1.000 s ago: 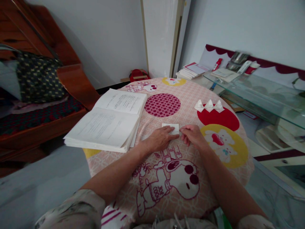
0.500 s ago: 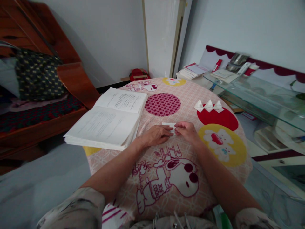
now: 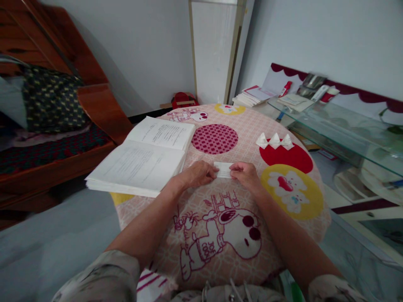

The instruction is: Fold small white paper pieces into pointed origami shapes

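Observation:
A small piece of folded white paper (image 3: 223,170) with faint lines on it lies between my hands, over the patterned tablecloth. My left hand (image 3: 201,173) pinches its left edge, fingers bent together. At the right edge, my right hand (image 3: 245,173) grips the paper between thumb and fingers. Left of my hands lies a thick open book (image 3: 138,167) with printed pages. Beyond my right hand, a row of three pointed folded-paper shapes (image 3: 275,141) stands on the cloth's red patch.
The round table (image 3: 214,235) wears a pink cartoon cloth. Its right side adjoins a glass shelf (image 3: 343,121) carrying a paper cup (image 3: 329,95) and other items. A paper stack (image 3: 250,96) sits behind. A wooden bench (image 3: 103,109) with a dark bag (image 3: 53,100) stands left.
My left hand has slid left, from over the paper to its left edge, uncovering more of the paper. My right hand stays nearly in place on the right edge.

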The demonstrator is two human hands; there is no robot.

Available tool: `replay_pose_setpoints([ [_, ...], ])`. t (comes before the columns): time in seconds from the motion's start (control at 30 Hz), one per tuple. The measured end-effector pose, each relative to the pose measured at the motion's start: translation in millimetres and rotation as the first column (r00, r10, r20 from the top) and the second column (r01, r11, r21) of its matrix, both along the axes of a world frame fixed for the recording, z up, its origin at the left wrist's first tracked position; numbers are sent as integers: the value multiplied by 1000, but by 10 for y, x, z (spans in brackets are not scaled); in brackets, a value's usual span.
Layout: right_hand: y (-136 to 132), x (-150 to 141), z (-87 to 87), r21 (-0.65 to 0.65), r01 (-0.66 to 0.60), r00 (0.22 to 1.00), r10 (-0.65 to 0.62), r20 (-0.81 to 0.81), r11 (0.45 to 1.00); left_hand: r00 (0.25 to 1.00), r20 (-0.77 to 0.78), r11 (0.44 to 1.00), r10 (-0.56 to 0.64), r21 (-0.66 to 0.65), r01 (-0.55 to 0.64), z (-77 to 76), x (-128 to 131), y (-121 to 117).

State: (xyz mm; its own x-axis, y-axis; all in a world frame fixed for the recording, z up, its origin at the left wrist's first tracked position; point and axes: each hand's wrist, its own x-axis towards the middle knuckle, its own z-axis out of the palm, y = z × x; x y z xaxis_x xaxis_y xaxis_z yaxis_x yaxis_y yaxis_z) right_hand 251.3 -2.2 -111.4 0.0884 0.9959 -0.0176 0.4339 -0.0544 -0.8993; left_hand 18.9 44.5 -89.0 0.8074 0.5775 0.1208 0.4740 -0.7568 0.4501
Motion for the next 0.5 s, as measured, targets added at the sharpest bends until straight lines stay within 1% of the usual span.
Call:
replay_pose_setpoints([
  [0.07,-7,-2,1,4,6,1000,-6,-8,1000,999,1,997,36,-62,-36,5,-32,15],
  [0.13,-20,-6,5,5,12,999,-12,-34,1000,994,34,990,102,-96,-99,22,-54,13],
  [0.2,-36,-11,14,-1,18,998,-18,-64,1000,983,84,984,162,-81,-155,47,-57,-6],
  [0.23,-42,-14,19,-5,22,997,-23,-72,1000,979,111,985,171,-54,-166,59,-48,-21],
  [0.27,-46,-17,23,-7,24,997,-25,-74,1000,977,136,987,164,-17,-163,67,-34,-38],
  [0.33,-47,-21,30,-5,22,997,-22,-78,1000,983,159,992,98,62,-109,64,13,-73],
  [0.43,-43,-27,32,7,8,995,-7,-103,1000,996,91,993,-17,122,6,-6,101,-111],
  [0.5,-46,-28,32,10,3,995,-2,-104,1000,998,54,987,-29,158,20,-79,147,-115],
])
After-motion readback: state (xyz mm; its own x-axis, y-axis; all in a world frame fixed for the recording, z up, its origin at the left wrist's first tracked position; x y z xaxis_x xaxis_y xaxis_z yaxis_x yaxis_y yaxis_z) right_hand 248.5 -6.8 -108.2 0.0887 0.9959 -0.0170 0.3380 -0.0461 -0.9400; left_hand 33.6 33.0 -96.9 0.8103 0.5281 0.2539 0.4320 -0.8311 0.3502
